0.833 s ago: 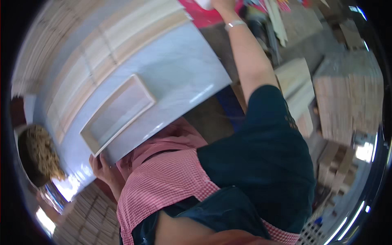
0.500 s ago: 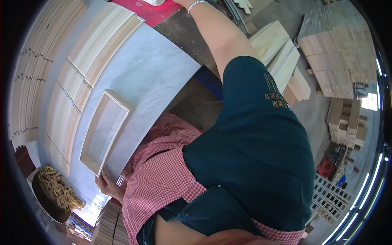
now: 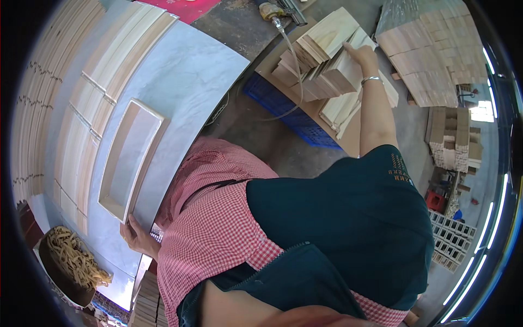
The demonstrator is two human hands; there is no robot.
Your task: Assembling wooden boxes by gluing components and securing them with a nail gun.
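Note:
A shallow rectangular wooden frame [image 3: 155,143] lies on the pale grey tabletop [image 3: 188,65]. My left hand [image 3: 139,238] is closed on the frame's near end, thumb and fingers at its corner. My right arm reaches out to the far right, over a group of light wooden boards [image 3: 335,35]. There my right hand [image 3: 360,56], with a silver bangle at the wrist, pinches the top edge of a thin wooden board [image 3: 361,38]. Some of its fingertips are hidden behind the wood.
Wooden strips [image 3: 95,95] line the table's left side. The boards stand on cardboard over a blue crate [image 3: 294,122]. A nail gun [image 3: 294,12] with a clear hose lies at the top. A bin of wood shavings [image 3: 73,256] stands lower left, wrapped stacks [image 3: 427,54] upper right.
My right hand has left the red cloth at the top and swung right to the boards. The nail gun and hose now show. My left hand stays at the frame's corner.

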